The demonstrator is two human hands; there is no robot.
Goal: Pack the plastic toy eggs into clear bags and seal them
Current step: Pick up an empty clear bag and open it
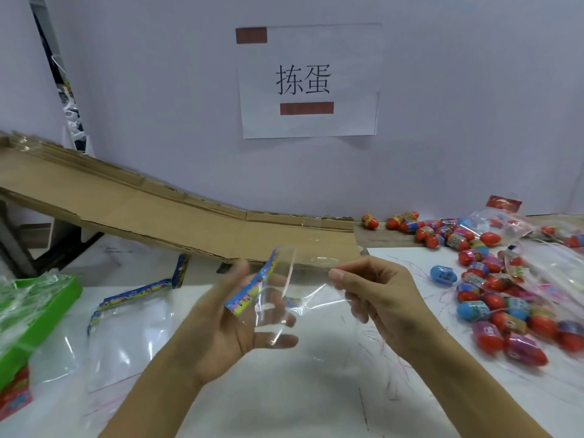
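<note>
Holding a clear plastic bag with a colourful printed header strip (252, 295) up over the middle of the white tabletop (284, 390), the person has both hands on it. The left hand (234, 324) has its palm up with the fingers curled behind the film and the header strip lying across them; its thumb is blurred, so how firmly it grips I cannot tell. The right hand (373, 292) pinches the bag's upper clear edge between thumb and fingers. The bag hangs slack between them, clear of the table.

Below and in front of the hands the table is bare white, scribbled with pink and dark pen lines, with open room toward the near edge. To the left lies a flat pile of the same clear header bags (126, 327), touching a green cardboard tray (47, 314) covered in crinkled film at the table's left edge. To the right, well apart from the hands, a heap of small plastic toy eggs (505, 311) in red, blue and pink spreads to the right edge, too many and too overlapped to count; one blue egg (443, 275) sits alone nearest the right hand. Partly filled clear bags (502, 226) rest among them.

Behind, a flattened brown cardboard sheet (142, 203) slopes down from the left against a pale wall, where one white paper sign (308, 80) with two printed characters is fixed by two brown tape strips.
</note>
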